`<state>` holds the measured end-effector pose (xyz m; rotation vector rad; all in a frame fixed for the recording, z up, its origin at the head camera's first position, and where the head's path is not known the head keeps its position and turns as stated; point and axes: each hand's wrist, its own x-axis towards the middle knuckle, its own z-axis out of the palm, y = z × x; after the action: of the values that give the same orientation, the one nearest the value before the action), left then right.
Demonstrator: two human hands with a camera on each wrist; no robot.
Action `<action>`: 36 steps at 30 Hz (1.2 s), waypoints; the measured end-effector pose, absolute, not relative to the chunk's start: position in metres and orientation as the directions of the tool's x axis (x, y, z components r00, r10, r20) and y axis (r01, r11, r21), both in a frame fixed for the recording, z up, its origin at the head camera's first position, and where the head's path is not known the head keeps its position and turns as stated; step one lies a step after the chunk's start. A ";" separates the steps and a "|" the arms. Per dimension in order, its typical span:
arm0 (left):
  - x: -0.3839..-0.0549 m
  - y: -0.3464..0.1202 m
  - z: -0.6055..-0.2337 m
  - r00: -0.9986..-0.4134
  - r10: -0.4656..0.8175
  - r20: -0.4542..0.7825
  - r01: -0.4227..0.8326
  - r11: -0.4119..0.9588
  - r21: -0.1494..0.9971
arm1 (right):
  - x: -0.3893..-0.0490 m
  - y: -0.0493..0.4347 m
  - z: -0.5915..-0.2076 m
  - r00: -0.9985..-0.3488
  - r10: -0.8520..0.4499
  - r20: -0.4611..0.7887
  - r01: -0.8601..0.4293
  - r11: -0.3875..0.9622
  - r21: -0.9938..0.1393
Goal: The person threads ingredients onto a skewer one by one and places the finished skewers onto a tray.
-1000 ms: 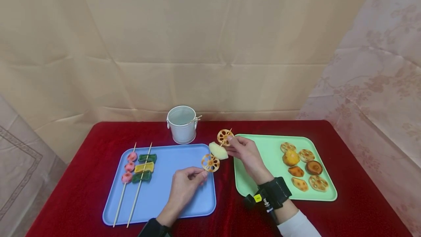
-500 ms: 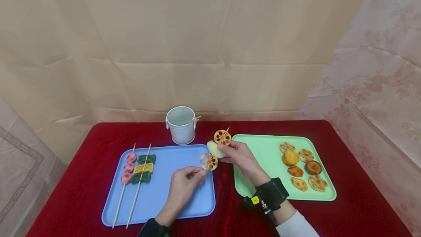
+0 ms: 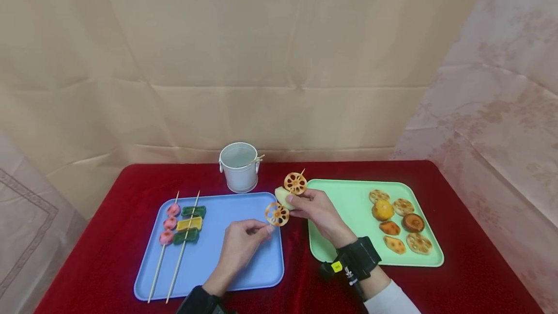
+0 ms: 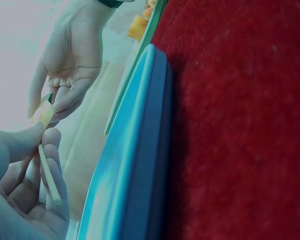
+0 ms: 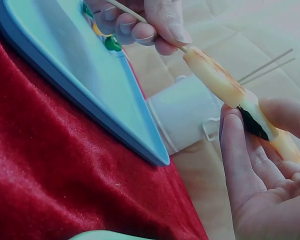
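Observation:
Over the right edge of the blue tray (image 3: 209,256), my left hand (image 3: 243,244) pinches a bamboo skewer (image 5: 126,11) between thumb and fingers. Threaded on it are a lower lotus root slice (image 3: 276,214), a pale slice (image 3: 283,196) and an upper lotus root slice (image 3: 295,183). The skewer's tip pokes out beyond the upper slice. My right hand (image 3: 320,214) grips the pale slice, its thumb on the near face. In the right wrist view, that pale slice (image 5: 249,109) shows a dark green side. The skewer's blunt end (image 4: 55,197) lies across my left palm.
Two finished-looking skewers, one with pink balls (image 3: 170,223) and one with green and yellow pieces (image 3: 189,224), lie on the blue tray. A white bucket (image 3: 240,171) with sticks stands behind. A green tray (image 3: 340,193) holds several food pieces, including a mushroom (image 3: 413,223).
My right hand has shifted slightly down and left, its thumb moving from the upper lotus root slice onto the pale slice. The left hand keeps its pinch on the skewer.

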<state>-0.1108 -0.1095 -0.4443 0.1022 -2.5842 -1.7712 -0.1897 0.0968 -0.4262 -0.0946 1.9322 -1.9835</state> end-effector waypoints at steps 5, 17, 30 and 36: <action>-0.111 -0.108 -0.444 -0.998 -0.057 -0.021 -0.041 0.366 0.930 | -0.189 0.097 -0.427 -0.929 -0.301 -0.216 0.220 0.021 -0.975; -0.110 -0.109 -0.444 -0.998 -0.062 0.002 -0.022 0.378 0.925 | -0.191 0.098 -0.430 -0.950 -0.247 -0.190 0.190 0.021 -0.981; -0.108 -0.108 -0.446 -0.998 -0.057 0.008 -0.013 0.349 0.937 | -0.196 0.104 -0.429 -0.969 -0.179 -0.170 0.174 -0.007 -0.985; -0.107 -0.112 -0.446 -1.000 -0.030 -0.007 -0.017 0.342 0.940 | -0.195 0.104 -0.427 -0.958 -0.235 -0.164 0.165 0.014 -0.986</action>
<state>-0.1069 -0.1119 -0.4464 0.0455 -2.5642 -1.7948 -0.1948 0.1038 -0.4266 -0.0724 2.0132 -2.0242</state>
